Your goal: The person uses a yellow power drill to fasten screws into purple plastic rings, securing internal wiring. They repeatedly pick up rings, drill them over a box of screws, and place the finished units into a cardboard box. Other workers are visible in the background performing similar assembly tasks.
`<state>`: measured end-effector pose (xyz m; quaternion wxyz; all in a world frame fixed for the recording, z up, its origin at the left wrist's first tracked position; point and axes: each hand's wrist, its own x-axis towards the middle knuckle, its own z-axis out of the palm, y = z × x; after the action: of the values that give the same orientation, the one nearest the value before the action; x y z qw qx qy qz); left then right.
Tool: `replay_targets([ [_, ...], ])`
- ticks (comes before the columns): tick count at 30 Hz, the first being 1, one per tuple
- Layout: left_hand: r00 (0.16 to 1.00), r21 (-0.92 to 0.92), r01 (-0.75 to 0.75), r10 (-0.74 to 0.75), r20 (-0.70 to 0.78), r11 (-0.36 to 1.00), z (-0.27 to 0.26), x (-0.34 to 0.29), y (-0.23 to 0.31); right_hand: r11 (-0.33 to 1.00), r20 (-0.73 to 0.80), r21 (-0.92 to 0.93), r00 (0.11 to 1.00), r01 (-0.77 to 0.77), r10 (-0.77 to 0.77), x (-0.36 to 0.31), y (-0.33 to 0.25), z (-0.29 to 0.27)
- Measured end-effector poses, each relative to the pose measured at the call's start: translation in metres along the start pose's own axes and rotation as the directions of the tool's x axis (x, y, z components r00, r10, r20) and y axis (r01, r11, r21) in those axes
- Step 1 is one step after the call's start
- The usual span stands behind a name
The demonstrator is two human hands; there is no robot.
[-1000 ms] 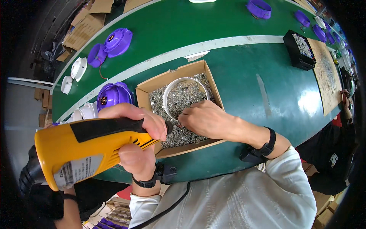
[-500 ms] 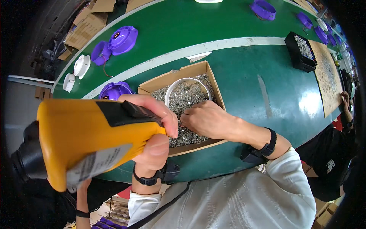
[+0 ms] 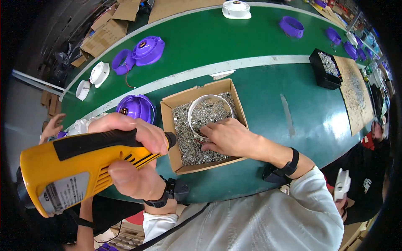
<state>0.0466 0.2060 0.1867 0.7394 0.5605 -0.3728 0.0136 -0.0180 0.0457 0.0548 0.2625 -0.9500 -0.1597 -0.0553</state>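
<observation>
My left hand (image 3: 140, 167) is wrapped round a yellow-and-black handheld power tool (image 3: 83, 157), its black tip beside the cardboard box. Inside that open box (image 3: 182, 171) lies a heap of small metal screws (image 3: 186, 148). A white ring (image 3: 210, 97) rests on the heap, with screws showing inside it. My right hand (image 3: 228, 136) reaches in at the ring's near side. Its thumb and fingers are curved but apart over the screws. Its fingertips are partly hidden, and a small reddish bit shows between them.
Beyond the box's left corner sits a purple housing (image 3: 138, 108). More purple housings (image 3: 148, 50) and white parts (image 3: 99, 74) stand on the far green strip. A black bin of screws (image 3: 324, 69) is at right beside a brown board (image 3: 356, 92). Another person's hand (image 3: 53, 125) shows at left.
The power tool and my left hand have swung down and left, away from the box. My right hand's thumb and fingers have parted. A white housing has come into fuller view at the top.
</observation>
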Motion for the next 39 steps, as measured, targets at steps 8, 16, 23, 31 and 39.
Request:
replay_targets([
  [8, 0.966, -0.073, -0.251, 0.255, 0.049, 0.965, -0.019, -0.005, 0.012, 0.955, 0.094, -0.293, 0.992, -0.056, 0.087, 0.026, -0.028, 0.015],
  [16, 0.939, -0.121, -0.342, 0.335, -0.079, 0.932, -0.041, -0.019, 0.027, 0.977, -0.191, -0.18, 0.979, -0.111, 0.076, 0.022, -0.034, -0.019],
  [23, 0.945, -0.072, -0.325, 0.326, -0.008, 0.943, -0.054, -0.019, 0.029, 0.987, -0.25, -0.091, 0.963, -0.132, 0.106, 0.029, -0.03, -0.09],
  [31, 0.925, -0.054, -0.379, 0.378, -0.017, 0.924, -0.051, -0.017, 0.022, 0.88, -0.365, -0.456, 0.93, -0.13, -0.052, 0.097, 0.082, -0.11],
  [39, 0.926, -0.046, -0.378, 0.378, -0.021, 0.925, -0.059, -0.021, 0.026, 0.939, 0.258, -0.201, 0.94, 0.277, -0.222, 0.066, 0.023, -0.063],
])
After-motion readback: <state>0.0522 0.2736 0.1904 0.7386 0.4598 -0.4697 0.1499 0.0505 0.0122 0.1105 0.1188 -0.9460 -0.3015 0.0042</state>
